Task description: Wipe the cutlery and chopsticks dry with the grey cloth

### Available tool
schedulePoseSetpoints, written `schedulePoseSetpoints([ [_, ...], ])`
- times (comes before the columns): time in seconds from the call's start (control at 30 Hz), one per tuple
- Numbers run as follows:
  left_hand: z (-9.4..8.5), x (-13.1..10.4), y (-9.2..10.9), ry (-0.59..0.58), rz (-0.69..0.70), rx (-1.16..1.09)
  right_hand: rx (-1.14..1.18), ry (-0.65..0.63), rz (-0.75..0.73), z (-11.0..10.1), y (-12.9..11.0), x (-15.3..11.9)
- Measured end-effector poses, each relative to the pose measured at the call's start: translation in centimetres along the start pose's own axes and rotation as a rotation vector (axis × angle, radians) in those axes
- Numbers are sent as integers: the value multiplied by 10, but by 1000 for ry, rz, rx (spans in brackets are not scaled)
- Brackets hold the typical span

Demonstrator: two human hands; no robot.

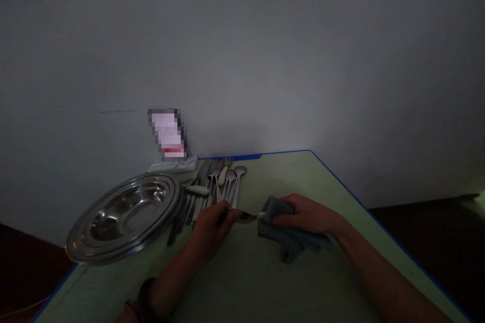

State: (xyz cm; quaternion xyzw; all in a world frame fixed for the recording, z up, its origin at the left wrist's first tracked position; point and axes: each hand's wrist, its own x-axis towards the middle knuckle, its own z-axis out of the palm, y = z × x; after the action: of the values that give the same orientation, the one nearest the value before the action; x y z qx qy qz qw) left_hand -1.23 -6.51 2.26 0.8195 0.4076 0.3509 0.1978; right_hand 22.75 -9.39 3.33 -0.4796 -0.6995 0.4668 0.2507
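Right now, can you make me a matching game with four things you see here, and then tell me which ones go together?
Things:
1. phone
2. cloth
3. metal dishes
4. left hand

Places and states:
A. held in the right hand
B. gripping a piece of cutlery
C. propped up at a slant, with a bright screen
D. stacked on the left side of the table

Right pairs: 1-C, 2-A, 3-D, 4-B
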Motion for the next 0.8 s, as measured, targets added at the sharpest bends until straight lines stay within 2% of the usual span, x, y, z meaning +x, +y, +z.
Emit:
schedulePoseSetpoints([
  [0.17,6,-6,9,-47,-33,-14,-126,-47,-73,13,-12,0],
  [0.37,22,-16,12,-238,-39,-86,-210,-136,-111,26,-21,0],
  [0.47,25,-16,7,-223,-68,-46,-235,-71,-119,35,-22,2],
  [0.6,21,-11,6,-208,-139,-37,-253,10,-122,42,-19,5],
  [0.8,9,-3,16,-85,-307,-195,-182,-38,-150,27,-19,7],
])
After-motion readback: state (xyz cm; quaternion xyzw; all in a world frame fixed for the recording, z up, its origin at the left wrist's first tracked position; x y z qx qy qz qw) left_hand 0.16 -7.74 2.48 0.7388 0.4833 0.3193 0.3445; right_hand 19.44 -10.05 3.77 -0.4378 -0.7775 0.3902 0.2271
